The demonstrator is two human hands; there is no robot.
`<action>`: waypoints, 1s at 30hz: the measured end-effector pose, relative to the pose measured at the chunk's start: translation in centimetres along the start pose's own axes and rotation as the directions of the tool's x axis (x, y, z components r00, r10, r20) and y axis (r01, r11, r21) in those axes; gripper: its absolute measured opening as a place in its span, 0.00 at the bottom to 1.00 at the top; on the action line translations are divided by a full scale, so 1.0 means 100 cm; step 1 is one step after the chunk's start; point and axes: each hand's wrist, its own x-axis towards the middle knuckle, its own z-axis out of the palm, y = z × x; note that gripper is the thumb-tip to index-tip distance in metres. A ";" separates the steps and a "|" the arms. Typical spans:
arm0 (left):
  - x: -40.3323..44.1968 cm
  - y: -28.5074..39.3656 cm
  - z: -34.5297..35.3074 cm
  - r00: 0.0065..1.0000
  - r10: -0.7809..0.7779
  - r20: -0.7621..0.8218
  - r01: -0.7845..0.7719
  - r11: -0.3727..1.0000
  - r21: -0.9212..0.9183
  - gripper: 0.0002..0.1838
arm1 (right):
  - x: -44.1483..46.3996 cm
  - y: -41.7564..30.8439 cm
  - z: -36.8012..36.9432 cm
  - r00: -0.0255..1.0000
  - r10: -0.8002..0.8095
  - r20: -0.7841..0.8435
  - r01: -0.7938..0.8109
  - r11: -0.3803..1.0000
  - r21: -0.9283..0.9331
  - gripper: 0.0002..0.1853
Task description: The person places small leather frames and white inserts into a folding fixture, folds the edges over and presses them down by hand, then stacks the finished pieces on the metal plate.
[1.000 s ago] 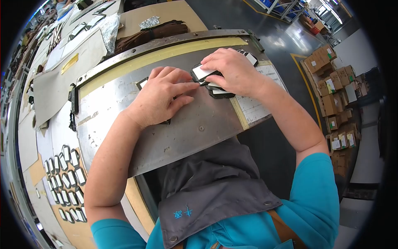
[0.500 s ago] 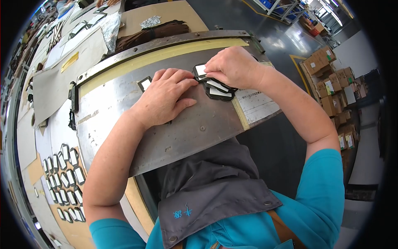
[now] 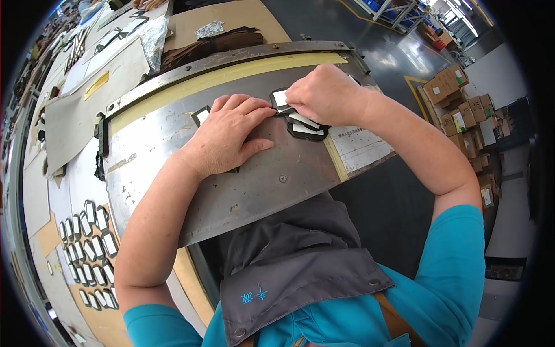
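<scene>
My left hand (image 3: 232, 134) lies with fingers stretched out over a bare metal plate (image 3: 254, 202). Its index fingertip touches the lower left edge of a small black-bordered piece with a white panel (image 3: 279, 97). The fingers of my right hand (image 3: 329, 95) are pinched together at that piece's right side, covering part of it. Just below, more such pieces overlap in a small pile (image 3: 307, 130). Another black-bordered piece (image 3: 202, 115) shows partly behind my left fingers, and a dark corner pokes out under the left palm.
Rows of similar pieces (image 3: 89, 250) lie on a board at the left. A raised metal bar (image 3: 231, 58) edges the plate's far side, with a brown bundle (image 3: 214, 46) beyond it. Cardboard boxes (image 3: 462, 115) stand on the right. Another person's hands (image 3: 149, 4) show at the top.
My right fingers have closed in and curled lower over the piece, and the right elbow has swung slightly outward. The left hand stays almost in place.
</scene>
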 end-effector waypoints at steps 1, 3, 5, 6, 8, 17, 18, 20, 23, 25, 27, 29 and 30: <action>0.000 0.000 0.000 1.000 0.007 0.010 -0.007 1.000 0.010 0.28 | -0.001 0.001 0.000 1.000 -0.009 -0.023 0.010 0.999 0.041 0.05; -0.001 -0.001 0.000 1.000 0.000 0.009 0.000 1.000 0.003 0.29 | -0.001 0.002 0.001 0.999 -0.015 -0.047 0.019 0.996 0.083 0.05; 0.000 0.000 0.000 1.000 -0.003 0.011 0.003 1.000 -0.005 0.29 | -0.001 0.002 0.000 0.999 -0.044 -0.031 0.046 0.997 0.063 0.03; 0.000 0.000 -0.001 1.000 -0.001 0.014 0.001 1.000 -0.008 0.29 | 0.001 0.001 -0.001 0.999 -0.042 -0.031 0.044 0.997 0.063 0.03; 0.000 0.000 -0.001 1.000 0.000 0.017 0.000 1.000 -0.010 0.29 | 0.003 -0.002 -0.004 0.999 -0.017 0.028 0.017 1.000 0.012 0.04; -0.001 0.000 -0.002 1.000 0.025 0.018 -0.026 1.000 0.016 0.30 | -0.002 0.031 0.013 0.841 0.532 -0.102 -0.310 0.627 0.714 0.08; 0.000 0.000 -0.002 0.999 0.018 0.035 -0.018 1.000 0.013 0.30 | -0.001 0.037 0.006 0.765 0.637 -0.091 -0.322 0.501 0.803 0.10; -0.001 0.000 -0.001 0.999 0.010 0.047 -0.011 1.000 0.012 0.30 | 0.005 0.058 0.004 0.669 0.741 -0.054 -0.189 0.241 0.952 0.09; 0.000 -0.001 -0.003 0.999 0.038 -0.037 -0.037 0.999 0.015 0.25 | 0.025 0.055 0.003 0.626 0.759 -0.176 -0.122 0.319 0.940 0.09; 0.000 -0.003 -0.015 0.988 -0.023 -0.153 0.009 0.996 -0.094 0.18 | 0.054 0.037 0.011 0.610 0.690 -0.389 -0.163 0.590 0.791 0.09; -0.001 -0.019 -0.019 0.889 -0.144 -0.434 0.102 0.988 -0.118 0.08 | 0.075 0.010 0.027 0.619 0.580 -0.530 -0.157 0.752 0.640 0.06; -0.006 -0.039 -0.020 0.775 -0.342 -0.532 0.251 0.938 -0.237 0.06 | 0.088 -0.012 0.047 0.717 0.353 -0.601 -0.077 0.897 0.435 0.04; -0.007 -0.044 -0.021 0.736 -0.385 -0.557 0.294 0.923 -0.249 0.05 | 0.089 -0.022 0.051 0.785 0.282 -0.552 -0.064 0.923 0.380 0.04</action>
